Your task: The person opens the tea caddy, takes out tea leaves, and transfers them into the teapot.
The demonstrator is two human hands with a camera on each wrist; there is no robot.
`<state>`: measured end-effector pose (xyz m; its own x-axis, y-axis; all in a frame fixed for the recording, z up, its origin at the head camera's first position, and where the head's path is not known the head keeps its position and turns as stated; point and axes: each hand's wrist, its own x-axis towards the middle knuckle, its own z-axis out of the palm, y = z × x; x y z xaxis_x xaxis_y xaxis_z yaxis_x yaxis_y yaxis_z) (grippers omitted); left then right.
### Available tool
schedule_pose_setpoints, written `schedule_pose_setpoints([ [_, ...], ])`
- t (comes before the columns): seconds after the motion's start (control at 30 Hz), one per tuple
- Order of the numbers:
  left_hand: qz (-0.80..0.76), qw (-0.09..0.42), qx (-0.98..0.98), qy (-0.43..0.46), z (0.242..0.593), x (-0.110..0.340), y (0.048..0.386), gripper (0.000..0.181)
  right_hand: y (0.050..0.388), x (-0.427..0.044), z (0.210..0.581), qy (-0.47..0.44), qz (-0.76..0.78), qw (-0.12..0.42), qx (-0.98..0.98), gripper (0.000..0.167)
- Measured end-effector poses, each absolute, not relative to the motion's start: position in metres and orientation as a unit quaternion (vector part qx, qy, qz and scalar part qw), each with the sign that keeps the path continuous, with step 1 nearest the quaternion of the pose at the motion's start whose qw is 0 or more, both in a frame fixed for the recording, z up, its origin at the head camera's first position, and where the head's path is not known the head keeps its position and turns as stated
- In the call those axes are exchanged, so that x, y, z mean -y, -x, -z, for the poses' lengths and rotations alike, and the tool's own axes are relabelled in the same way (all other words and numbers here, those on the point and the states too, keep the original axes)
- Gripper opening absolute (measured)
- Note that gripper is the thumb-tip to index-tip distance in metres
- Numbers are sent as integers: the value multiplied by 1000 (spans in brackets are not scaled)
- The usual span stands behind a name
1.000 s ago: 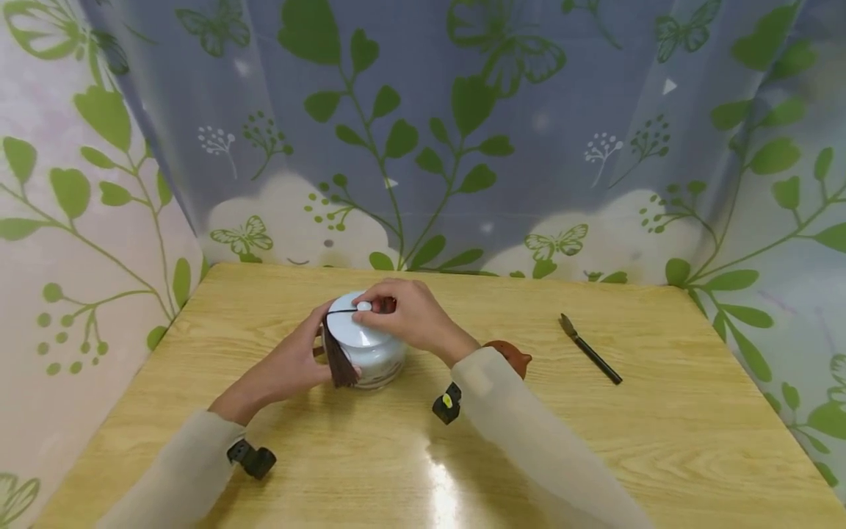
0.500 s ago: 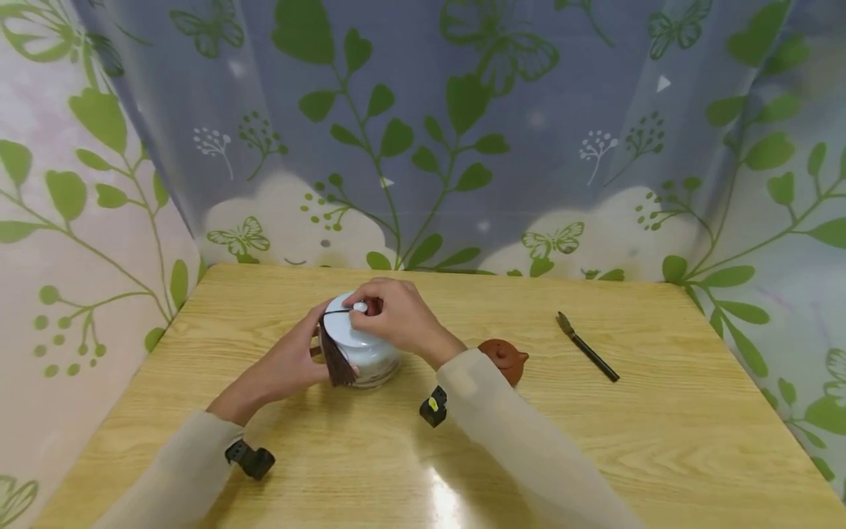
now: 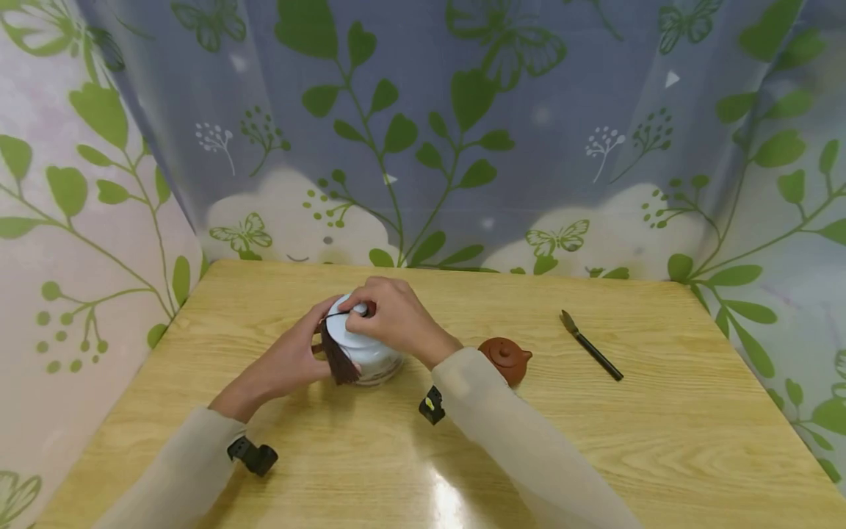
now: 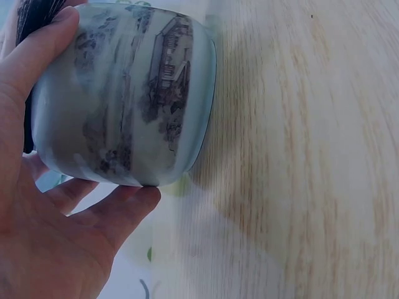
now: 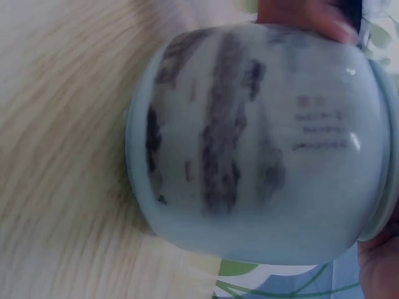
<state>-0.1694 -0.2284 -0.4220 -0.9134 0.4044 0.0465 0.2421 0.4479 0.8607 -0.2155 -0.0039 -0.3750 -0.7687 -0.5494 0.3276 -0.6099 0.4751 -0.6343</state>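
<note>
A pale porcelain jar (image 3: 380, 361) with dark landscape painting stands on the table, with its lid (image 3: 357, 334) on. My left hand (image 3: 294, 360) grips the jar's side, thumb and fingers spread round it in the left wrist view. A dark cord (image 3: 335, 314) crosses the lid to its knob, and a brown tassel (image 3: 338, 358) hangs down the left side. Over the lid, my right hand (image 3: 396, 312) has its thumb and fingers curled at the knob, pinching the cord there. The fingers partly hide the knob. In the right wrist view the jar's painted side (image 5: 249, 143) looks blurred.
A small reddish-brown clay teapot (image 3: 504, 356) sits right of the jar, partly behind my right sleeve. Farther right lies a slim dark-handled tool (image 3: 591, 349) with a brownish tip, perhaps a brush. Patterned curtains (image 3: 423, 147) border the wooden table (image 3: 661, 441) at the back and sides.
My right hand has shifted slightly left across the lid, its fingers working at the cord by the knob. More of the teapot shows. The left hand keeps its grip on the jar.
</note>
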Motion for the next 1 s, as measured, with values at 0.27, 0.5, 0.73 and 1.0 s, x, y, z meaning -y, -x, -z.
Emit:
schedule_pose_setpoints([
  [0.27,-503,83,-840,-186,424,228,168,111,220,1,378,-358,-382,34,852,26],
  [0.5,-518,85,-828,-198,426,228,170,109,222,-4,374,-378,-375,19,846,21],
  [0.73,-504,90,-833,-208,425,229,171,112,223,-14,371,-368,-386,8,846,22],
  [1.0,-486,118,-838,-217,420,243,172,116,224,-41,369,-341,-441,5,830,24],
])
